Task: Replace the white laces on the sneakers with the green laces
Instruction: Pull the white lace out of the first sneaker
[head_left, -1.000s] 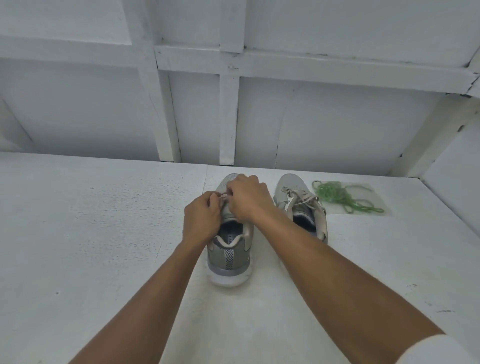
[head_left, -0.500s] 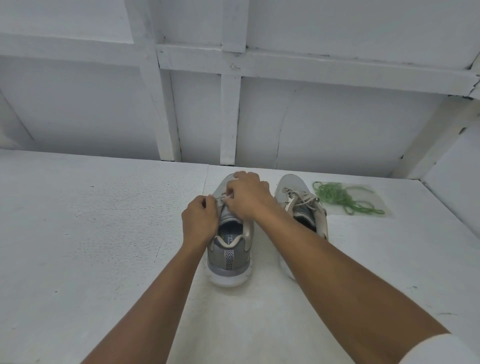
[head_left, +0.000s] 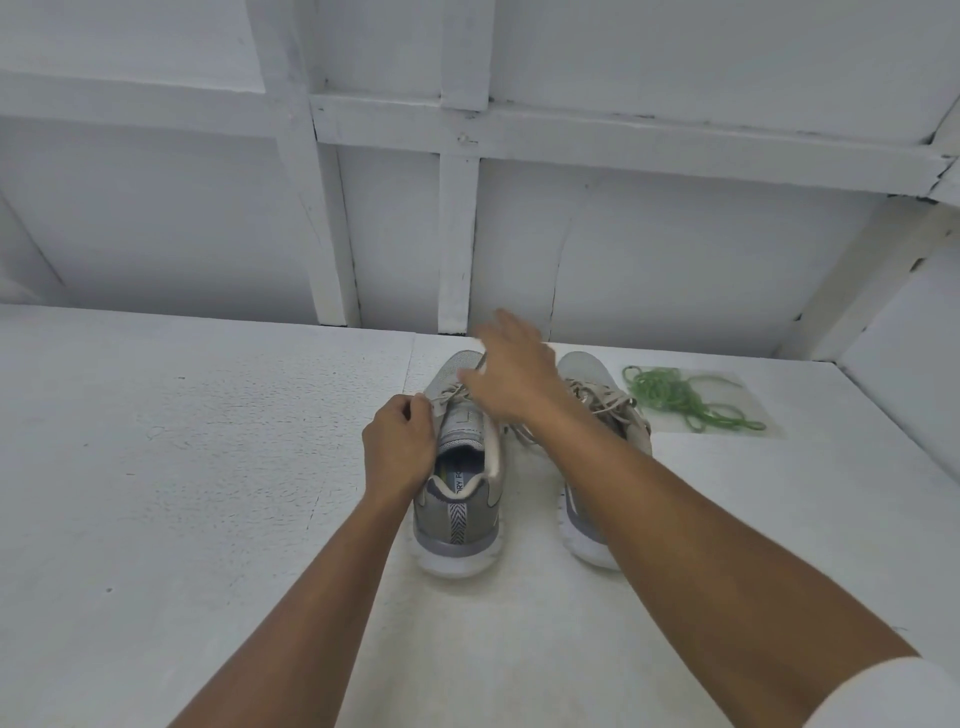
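Head view: on the white counter (head_left: 208, 467) the left hand (head_left: 397, 447), fingers curled, pinches the white lace (head_left: 447, 397) at the eyelets of the left sneaker (head_left: 457, 519), the blurred right hand (head_left: 511, 374) hovers over its toe, grip unclear, and the green laces (head_left: 675, 395) lie piled just beside the laced right sneaker (head_left: 587, 370).

Sneakers (head_left: 480, 519) grey, white soles (head_left: 457, 564), chevron heel stripe (head_left: 457, 522); worn laces (head_left: 597, 402) seemingly off-white; loose laces (head_left: 670, 392) green.

sneakers (head_left: 460, 499): grey knit mesh, white foam sole | green laces (head_left: 675, 397): cord | table (head_left: 182, 467): rough matt white paint
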